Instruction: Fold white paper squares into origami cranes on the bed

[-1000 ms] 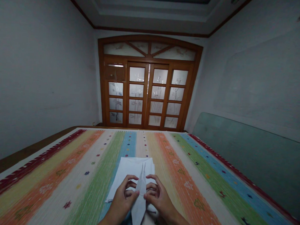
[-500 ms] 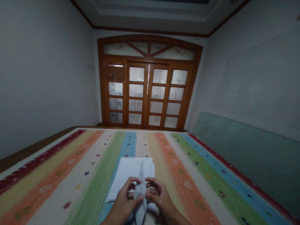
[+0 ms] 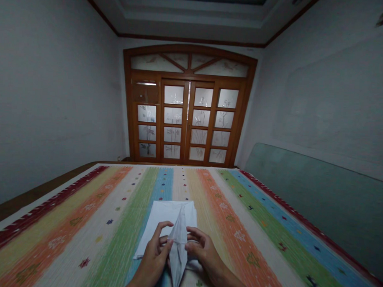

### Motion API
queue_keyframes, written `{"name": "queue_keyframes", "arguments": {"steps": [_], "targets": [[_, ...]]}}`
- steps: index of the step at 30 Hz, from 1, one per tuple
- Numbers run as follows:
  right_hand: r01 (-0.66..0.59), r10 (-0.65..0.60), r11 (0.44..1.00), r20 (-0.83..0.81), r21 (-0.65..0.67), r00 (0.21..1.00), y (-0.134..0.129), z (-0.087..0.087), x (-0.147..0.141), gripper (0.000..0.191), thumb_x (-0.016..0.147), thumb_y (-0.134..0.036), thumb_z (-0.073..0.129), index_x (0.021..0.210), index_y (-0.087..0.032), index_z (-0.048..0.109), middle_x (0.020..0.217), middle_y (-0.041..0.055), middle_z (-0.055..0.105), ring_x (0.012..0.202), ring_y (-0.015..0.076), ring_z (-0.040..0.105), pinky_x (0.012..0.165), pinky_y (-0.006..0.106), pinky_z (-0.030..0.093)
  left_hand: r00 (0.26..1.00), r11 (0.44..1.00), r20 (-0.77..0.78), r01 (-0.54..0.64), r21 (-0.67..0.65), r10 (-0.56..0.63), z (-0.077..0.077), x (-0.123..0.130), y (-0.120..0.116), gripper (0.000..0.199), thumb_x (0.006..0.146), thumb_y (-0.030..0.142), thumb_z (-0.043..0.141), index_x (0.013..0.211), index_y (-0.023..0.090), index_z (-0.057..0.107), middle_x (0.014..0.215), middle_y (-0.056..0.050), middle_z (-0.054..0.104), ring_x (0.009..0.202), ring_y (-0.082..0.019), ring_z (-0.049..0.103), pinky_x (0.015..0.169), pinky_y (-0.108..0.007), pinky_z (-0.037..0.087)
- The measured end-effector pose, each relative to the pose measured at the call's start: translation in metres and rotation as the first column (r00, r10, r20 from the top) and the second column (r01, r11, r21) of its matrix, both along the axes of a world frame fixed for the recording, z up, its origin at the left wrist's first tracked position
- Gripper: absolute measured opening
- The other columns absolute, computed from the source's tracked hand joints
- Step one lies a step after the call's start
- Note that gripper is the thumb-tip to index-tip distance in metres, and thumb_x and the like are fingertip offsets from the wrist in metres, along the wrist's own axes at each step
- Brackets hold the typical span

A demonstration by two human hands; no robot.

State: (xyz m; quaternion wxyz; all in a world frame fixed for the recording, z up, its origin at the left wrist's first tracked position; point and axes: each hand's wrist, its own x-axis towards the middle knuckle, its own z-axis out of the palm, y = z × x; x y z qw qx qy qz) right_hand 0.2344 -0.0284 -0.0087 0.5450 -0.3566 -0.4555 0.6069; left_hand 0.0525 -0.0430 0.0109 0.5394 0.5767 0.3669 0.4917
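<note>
A white folded paper (image 3: 178, 247), long and narrow with pointed ends, stands between my hands at the lower middle. My left hand (image 3: 157, 253) pinches its left edge between thumb and fingers. On the opposite side, my right hand (image 3: 203, 249) has curled fingers and thumb on the paper's right edge. Beneath and beyond them lies a stack of white paper sheets (image 3: 157, 219), partly covered by the folded piece and my hands.
The table bears a striped, multicoloured cloth (image 3: 113, 233). A pale green board or chair back (image 3: 303, 185) rises along the right side. Past the far edge are wooden doors (image 3: 187, 118) with glass panes.
The folded paper now shows a wider face between my hands. My left hand has shifted slightly left, its thumb drawn back from the paper's middle to its edge.
</note>
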Motion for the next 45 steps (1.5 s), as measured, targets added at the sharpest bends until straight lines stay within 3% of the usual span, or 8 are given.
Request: {"name": "queue_keyframes", "arguments": {"steps": [4,8,15,24,27,33,39,45], "targets": [[-0.113,0.112,0.992,0.012,0.064,0.994,-0.003,0.006,-0.001,0.051,0.062,-0.049,0.089,0.101,-0.018,0.078,0.093,0.0096,0.076,0.081,0.0253,0.072,0.076,0.037,0.055,0.993,0.995,-0.106,-0.047,0.089,0.057,0.004,-0.001,0.001,0.036,0.087,0.057,0.066,0.089,0.021,0.061,0.075,0.001,0.062,0.062,-0.014,0.056,0.054,-0.02,0.042],[-0.125,0.125,0.99,0.018,0.066,0.992,-0.003,0.007,0.0,0.055,0.061,-0.049,0.09,0.102,-0.016,0.078,0.09,0.0108,0.077,0.076,0.025,0.072,0.072,0.036,0.055,0.999,1.0,-0.052,-0.016,-0.009,0.016,-0.005,0.0,0.008,0.048,0.08,0.066,0.067,0.095,0.021,0.061,0.061,0.006,0.051,0.048,-0.012,0.046,0.043,-0.019,0.037],[-0.11,0.104,0.989,0.055,0.099,0.993,-0.001,0.006,0.0,0.053,0.061,-0.049,0.09,0.101,-0.016,0.079,0.091,0.0114,0.077,0.08,0.0259,0.071,0.077,0.037,0.054,0.993,0.999,-0.109,-0.036,0.02,0.038,-0.007,0.0,0.012,0.047,0.079,0.065,0.069,0.082,0.018,0.062,0.07,0.003,0.055,0.06,-0.014,0.054,0.048,-0.02,0.044],[0.032,-0.032,0.999,0.006,0.014,0.999,0.005,-0.002,-0.001,0.053,0.045,-0.037,0.098,0.086,-0.018,0.069,0.077,-0.002,0.067,0.056,0.0125,0.062,0.057,0.025,0.049,0.982,0.995,-0.161,-0.099,0.03,0.103,-0.002,0.003,0.01,0.045,0.069,0.054,0.08,0.074,0.022,0.047,0.06,0.009,0.047,0.051,-0.012,0.048,0.047,-0.019,0.038],[-0.021,0.022,0.999,-0.026,0.033,0.999,0.004,-0.003,-0.001,0.051,0.049,-0.041,0.097,0.074,-0.018,0.06,0.068,-0.0038,0.062,0.055,0.0117,0.059,0.055,0.023,0.046,0.985,0.99,-0.125,-0.111,0.083,0.121,0.002,0.001,0.009,0.043,0.072,0.052,0.077,0.069,0.021,0.047,0.063,0.007,0.047,0.058,-0.012,0.049,0.052,-0.02,0.038],[-0.079,0.078,0.994,0.023,0.072,0.997,0.002,0.0,-0.001,0.049,0.059,-0.048,0.092,0.073,-0.017,0.057,0.067,-0.0028,0.06,0.058,0.0111,0.053,0.058,0.023,0.042,0.991,0.991,-0.075,-0.11,0.07,0.115,0.006,0.001,0.005,0.041,0.076,0.051,0.076,0.072,0.022,0.047,0.065,0.005,0.059,0.059,-0.014,0.056,0.055,-0.021,0.041],[-0.055,0.046,0.991,0.076,0.124,0.996,0.002,0.001,-0.002,0.05,0.058,-0.052,0.09,0.068,-0.019,0.054,0.063,-0.0054,0.052,0.058,0.011,0.047,0.057,0.023,0.037,0.997,0.998,-0.04,-0.06,-0.001,0.06,0.005,0.001,0.002,0.042,0.079,0.053,0.074,0.096,0.023,0.05,0.073,0.0,0.071,0.065,-0.02,0.067,0.057,-0.023,0.046],[-0.031,-0.002,0.971,0.138,0.236,0.99,0.001,-0.002,-0.003,0.045,0.068,-0.056,0.083,0.072,-0.019,0.057,0.066,-0.0037,0.053,0.062,0.0134,0.049,0.059,0.024,0.038,0.991,0.99,-0.082,-0.097,0.104,0.106,0.006,0.0,0.001,0.033,0.081,0.047,0.074,0.097,0.021,0.06,0.085,-0.004,0.074,0.077,-0.023,0.07,0.067,-0.027,0.052]]}}
